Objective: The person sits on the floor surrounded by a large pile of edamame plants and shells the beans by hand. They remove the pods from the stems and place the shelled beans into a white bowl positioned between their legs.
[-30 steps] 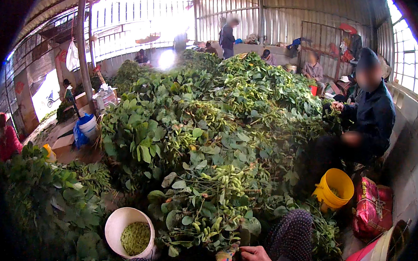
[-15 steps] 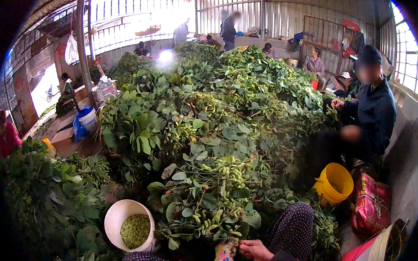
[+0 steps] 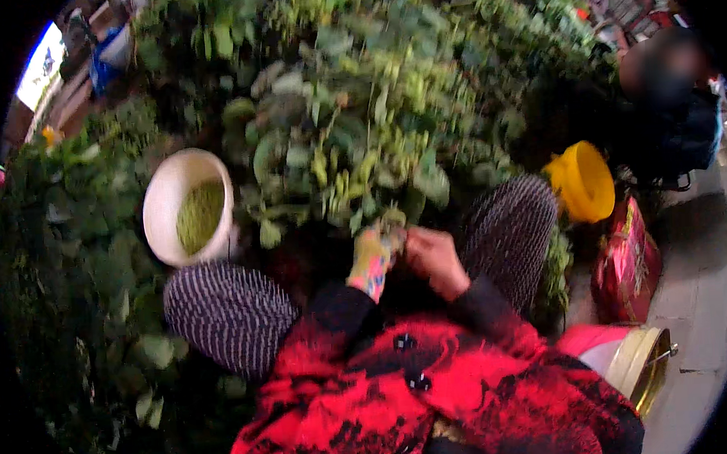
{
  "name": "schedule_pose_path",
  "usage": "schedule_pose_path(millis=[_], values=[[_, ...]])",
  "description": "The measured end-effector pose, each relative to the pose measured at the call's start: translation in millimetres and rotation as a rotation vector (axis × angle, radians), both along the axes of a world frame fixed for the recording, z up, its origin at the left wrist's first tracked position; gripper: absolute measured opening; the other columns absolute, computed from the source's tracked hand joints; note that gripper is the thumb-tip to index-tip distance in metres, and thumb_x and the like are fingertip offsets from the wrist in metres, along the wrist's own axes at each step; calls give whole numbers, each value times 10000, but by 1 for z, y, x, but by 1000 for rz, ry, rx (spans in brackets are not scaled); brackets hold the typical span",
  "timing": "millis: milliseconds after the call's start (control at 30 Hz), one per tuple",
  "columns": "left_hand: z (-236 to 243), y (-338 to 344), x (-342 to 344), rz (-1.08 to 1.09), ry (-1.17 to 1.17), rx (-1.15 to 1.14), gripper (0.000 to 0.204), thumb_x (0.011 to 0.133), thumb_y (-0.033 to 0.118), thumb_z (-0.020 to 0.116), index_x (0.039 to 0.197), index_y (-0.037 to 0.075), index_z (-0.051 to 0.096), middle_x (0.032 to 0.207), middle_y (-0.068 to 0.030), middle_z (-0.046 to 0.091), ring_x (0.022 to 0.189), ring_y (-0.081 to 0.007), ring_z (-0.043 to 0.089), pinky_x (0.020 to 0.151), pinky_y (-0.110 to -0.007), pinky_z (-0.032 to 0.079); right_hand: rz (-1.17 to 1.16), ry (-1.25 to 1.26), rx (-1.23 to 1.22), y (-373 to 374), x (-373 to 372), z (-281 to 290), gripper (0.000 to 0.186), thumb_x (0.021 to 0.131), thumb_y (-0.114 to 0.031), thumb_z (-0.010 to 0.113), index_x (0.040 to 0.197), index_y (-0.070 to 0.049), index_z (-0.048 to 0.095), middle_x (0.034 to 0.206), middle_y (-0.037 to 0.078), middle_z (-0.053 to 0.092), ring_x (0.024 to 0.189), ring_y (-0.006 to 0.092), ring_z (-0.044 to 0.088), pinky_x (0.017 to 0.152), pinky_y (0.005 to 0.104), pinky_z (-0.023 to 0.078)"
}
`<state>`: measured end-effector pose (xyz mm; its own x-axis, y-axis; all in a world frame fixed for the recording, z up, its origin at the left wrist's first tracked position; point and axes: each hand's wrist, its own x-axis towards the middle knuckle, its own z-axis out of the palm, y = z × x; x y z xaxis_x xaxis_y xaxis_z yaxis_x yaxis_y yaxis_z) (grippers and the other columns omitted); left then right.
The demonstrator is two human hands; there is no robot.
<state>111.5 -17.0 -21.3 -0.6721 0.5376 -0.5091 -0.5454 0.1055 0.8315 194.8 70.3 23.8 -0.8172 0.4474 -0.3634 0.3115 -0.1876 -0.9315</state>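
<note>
In front of my lap, my left hand (image 3: 373, 255), in a yellow glove with a colourful pattern, meets my bare right hand (image 3: 432, 258). The fingers of both are closed and pinched together at the tips. Blur hides what lies between them; something greenish shows at the glove's fingertips. Just beyond lies a big heap of leafy bean plants (image 3: 391, 119) with green pods among the stems. To the left of my hands, a white bucket (image 3: 154, 209) leans toward me, partly filled with small shelled green beans (image 3: 200, 217).
My knees, in dotted trousers, rise on both sides. A yellow bucket (image 3: 585, 181) stands beyond the right knee, near a red bundle (image 3: 626, 267) and a pink-and-white bucket (image 3: 613, 358). At the right sits a person in dark clothes (image 3: 675, 132). More plants (image 3: 78, 267) cover the left side.
The view has tilted down, so my hands, the buckets and the heap appear higher and my red-and-black jacket shows. My hands stay together at the fingertips.
</note>
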Motion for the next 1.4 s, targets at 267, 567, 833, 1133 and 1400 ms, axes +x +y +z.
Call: schedule_pose_path(millis=[267,567,833,1133,1400], values=[[-8,-14,2,80,-249,302,178,726,72,586,900,85,548,701,-2,566,476,-89,491,360,-190,310,76,22,-69,0,1,-5,117,786,-71,472,758,-15,571,573,-49,442,472,23,346,416,179,269],[9,-21,5,130,-132,222,156,752,103,543,899,61,576,695,-17,571,509,-114,520,371,-215,335,33,254,218,20,3,-3,205,762,-19,519,949,48,569,705,-33,530,607,34,443,548,177,376],[3,-38,-22,273,-89,377,337,831,351,472,988,63,548,751,37,518,644,-85,482,580,-201,387,16,265,356,51,17,34,207,780,-16,519,976,30,565,696,-35,535,612,37,452,552,172,375],[37,-16,-42,290,-174,402,214,804,293,529,824,80,532,611,26,482,438,-57,406,373,-185,275,-22,287,546,59,36,62,223,779,-23,529,998,8,559,683,-19,530,602,58,450,562,187,386],[35,-15,-44,397,-157,552,164,826,181,440,860,61,546,631,17,496,452,-69,416,351,-196,252,-521,477,472,119,90,98,264,793,-11,503,1053,11,535,752,-17,526,596,34,413,516,147,309]])
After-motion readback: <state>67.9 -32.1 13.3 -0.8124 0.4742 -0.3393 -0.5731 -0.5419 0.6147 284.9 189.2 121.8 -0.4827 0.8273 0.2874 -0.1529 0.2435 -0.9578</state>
